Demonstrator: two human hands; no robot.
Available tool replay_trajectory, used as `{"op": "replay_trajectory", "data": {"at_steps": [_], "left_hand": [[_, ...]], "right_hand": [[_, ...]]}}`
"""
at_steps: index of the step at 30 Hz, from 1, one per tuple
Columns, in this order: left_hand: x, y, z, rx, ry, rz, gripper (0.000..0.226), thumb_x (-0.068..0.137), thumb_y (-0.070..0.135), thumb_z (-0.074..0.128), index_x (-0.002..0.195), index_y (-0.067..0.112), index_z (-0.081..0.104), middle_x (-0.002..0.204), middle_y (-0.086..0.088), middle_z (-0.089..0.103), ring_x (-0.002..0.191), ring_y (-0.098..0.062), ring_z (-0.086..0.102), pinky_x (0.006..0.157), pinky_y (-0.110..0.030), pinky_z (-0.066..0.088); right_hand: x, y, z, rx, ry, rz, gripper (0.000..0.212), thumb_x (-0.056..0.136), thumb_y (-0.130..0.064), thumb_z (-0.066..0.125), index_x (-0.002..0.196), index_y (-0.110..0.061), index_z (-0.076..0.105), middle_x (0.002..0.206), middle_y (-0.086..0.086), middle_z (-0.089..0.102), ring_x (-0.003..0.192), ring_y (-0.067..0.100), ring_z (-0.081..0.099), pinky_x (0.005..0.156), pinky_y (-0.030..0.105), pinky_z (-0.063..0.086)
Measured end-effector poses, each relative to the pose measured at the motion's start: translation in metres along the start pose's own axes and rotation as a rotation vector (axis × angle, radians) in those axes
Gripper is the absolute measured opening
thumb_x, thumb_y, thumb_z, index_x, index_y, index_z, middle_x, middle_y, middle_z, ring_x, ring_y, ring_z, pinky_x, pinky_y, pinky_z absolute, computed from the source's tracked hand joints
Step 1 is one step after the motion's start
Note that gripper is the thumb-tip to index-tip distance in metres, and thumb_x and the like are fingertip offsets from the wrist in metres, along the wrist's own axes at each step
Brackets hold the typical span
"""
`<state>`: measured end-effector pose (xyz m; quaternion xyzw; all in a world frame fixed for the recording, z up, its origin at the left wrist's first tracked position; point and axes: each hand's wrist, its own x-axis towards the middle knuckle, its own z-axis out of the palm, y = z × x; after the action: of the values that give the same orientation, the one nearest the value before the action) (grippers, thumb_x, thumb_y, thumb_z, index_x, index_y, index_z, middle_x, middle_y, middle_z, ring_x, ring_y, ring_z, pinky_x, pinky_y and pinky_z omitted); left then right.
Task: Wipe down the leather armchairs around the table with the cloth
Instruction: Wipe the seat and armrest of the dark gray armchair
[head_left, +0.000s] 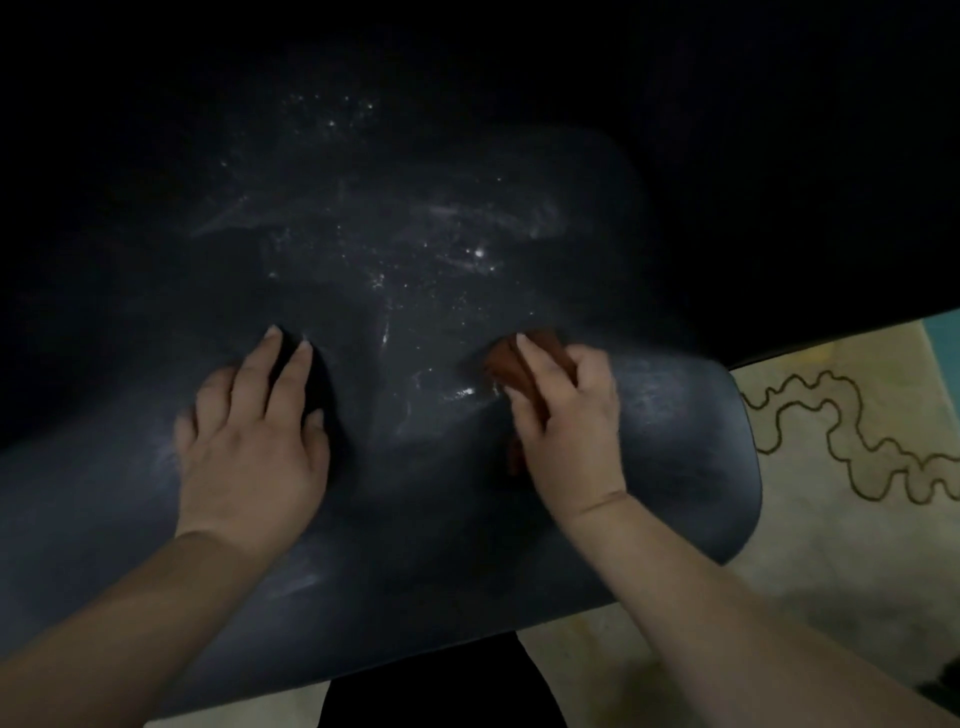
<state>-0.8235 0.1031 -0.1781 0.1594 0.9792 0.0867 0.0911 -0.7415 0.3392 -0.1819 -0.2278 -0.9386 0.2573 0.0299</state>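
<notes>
The right hand's (563, 410) fingers (524, 358) curl round a bunched rust-brown cloth (506, 366) pressed to the dark leather armchair (675, 426) — left hand (254, 431) spread flat alongside — so wiping is underway, and the pale smears beyond the fingertips likely come next.

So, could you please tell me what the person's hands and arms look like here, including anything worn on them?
Both forearms are bare as far as the frame shows, with no sleeves in view. The left hand and right hand wear no gloves, and no rings, watch or bracelet are visible. The fingers have short, plain nails. The picture is dim and slightly blurred, so fine detail is uncertain.
</notes>
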Motion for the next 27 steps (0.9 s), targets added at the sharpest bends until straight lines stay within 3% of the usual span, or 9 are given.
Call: {"op": "replay_trajectory", "data": {"at_steps": [5, 8, 10, 13, 15, 19, 21, 25, 27], "left_hand": [[0.0, -0.006, -0.003, -0.024, -0.038, 0.014, 0.06, 0.089, 0.025, 0.06, 0.145, 0.02, 0.039, 0.154, -0.003, 0.028, 0.126, -0.032, 0.03, 0.097, -0.057, 0.032], [0.0, -0.007, -0.006, -0.046, -0.044, 0.021, 0.059, 0.089, 0.025, 0.059, 0.145, 0.021, 0.039, 0.154, -0.003, 0.027, 0.127, -0.031, 0.029, 0.098, -0.055, 0.031], [-0.001, -0.009, -0.007, -0.057, -0.047, 0.019, 0.058, 0.09, 0.026, 0.058, 0.145, 0.021, 0.04, 0.154, -0.003, 0.027, 0.127, -0.03, 0.027, 0.099, -0.054, 0.031], [-0.005, -0.013, -0.007, -0.066, -0.044, 0.032, 0.057, 0.09, 0.026, 0.057, 0.144, 0.022, 0.04, 0.154, -0.005, 0.028, 0.126, -0.029, 0.026, 0.1, -0.054, 0.031], [-0.007, -0.017, -0.008, -0.077, -0.041, 0.033, 0.057, 0.089, 0.025, 0.057, 0.144, 0.021, 0.041, 0.153, -0.005, 0.029, 0.126, -0.029, 0.027, 0.1, -0.054, 0.032], [-0.011, -0.022, -0.009, -0.083, -0.054, 0.034, 0.057, 0.09, 0.026, 0.057, 0.144, 0.021, 0.041, 0.154, -0.005, 0.028, 0.128, -0.03, 0.027, 0.1, -0.053, 0.032], [-0.014, -0.027, -0.01, -0.087, -0.047, 0.019, 0.057, 0.09, 0.025, 0.058, 0.144, 0.021, 0.042, 0.154, -0.006, 0.028, 0.128, -0.031, 0.028, 0.1, -0.054, 0.032], [-0.022, -0.042, -0.012, -0.083, -0.044, -0.029, 0.058, 0.088, 0.023, 0.06, 0.144, 0.022, 0.041, 0.154, -0.005, 0.028, 0.127, -0.032, 0.028, 0.098, -0.056, 0.032], [-0.026, -0.049, -0.014, -0.083, -0.045, -0.038, 0.059, 0.088, 0.022, 0.062, 0.143, 0.022, 0.042, 0.153, -0.006, 0.029, 0.127, -0.033, 0.03, 0.098, -0.056, 0.032]], "right_hand": [[0.016, 0.0, 0.003, 0.073, 0.162, 0.195, 0.045, 0.091, -0.028, 0.062, 0.135, -0.025, 0.055, 0.124, 0.013, 0.042, 0.112, 0.028, 0.046, 0.101, 0.049, 0.042], [0.005, -0.023, 0.015, 0.052, 0.019, -0.012, 0.047, 0.088, -0.042, 0.059, 0.133, -0.028, 0.056, 0.121, 0.011, 0.043, 0.108, 0.027, 0.048, 0.094, 0.048, 0.048], [0.012, -0.021, 0.015, 0.061, -0.014, -0.11, 0.044, 0.088, -0.039, 0.062, 0.129, -0.025, 0.06, 0.117, 0.012, 0.046, 0.104, 0.028, 0.05, 0.093, 0.045, 0.048], [0.033, -0.009, 0.013, 0.104, 0.14, 0.044, 0.041, 0.09, -0.026, 0.067, 0.13, -0.02, 0.062, 0.119, 0.013, 0.046, 0.107, 0.027, 0.05, 0.101, 0.028, 0.037], [0.031, -0.018, 0.017, 0.114, 0.154, 0.129, 0.043, 0.092, -0.028, 0.064, 0.134, -0.022, 0.058, 0.122, 0.011, 0.043, 0.11, 0.027, 0.048, 0.103, 0.032, 0.038], [0.006, -0.059, 0.033, 0.039, -0.058, -0.175, 0.046, 0.089, -0.039, 0.057, 0.132, -0.025, 0.058, 0.12, 0.015, 0.049, 0.105, 0.033, 0.051, 0.093, 0.051, 0.047], [0.014, -0.062, 0.034, 0.012, -0.081, -0.292, 0.044, 0.086, -0.03, 0.066, 0.129, -0.022, 0.062, 0.115, 0.018, 0.052, 0.103, 0.036, 0.053, 0.091, 0.053, 0.047], [0.024, -0.031, 0.02, 0.051, 0.127, 0.031, 0.044, 0.09, -0.022, 0.067, 0.133, -0.024, 0.059, 0.119, 0.017, 0.047, 0.108, 0.033, 0.049, 0.101, 0.041, 0.041], [0.0, -0.034, 0.019, 0.014, 0.133, 0.021, 0.046, 0.089, -0.023, 0.066, 0.134, -0.021, 0.058, 0.117, 0.021, 0.047, 0.104, 0.036, 0.05, 0.096, 0.046, 0.044]]}}
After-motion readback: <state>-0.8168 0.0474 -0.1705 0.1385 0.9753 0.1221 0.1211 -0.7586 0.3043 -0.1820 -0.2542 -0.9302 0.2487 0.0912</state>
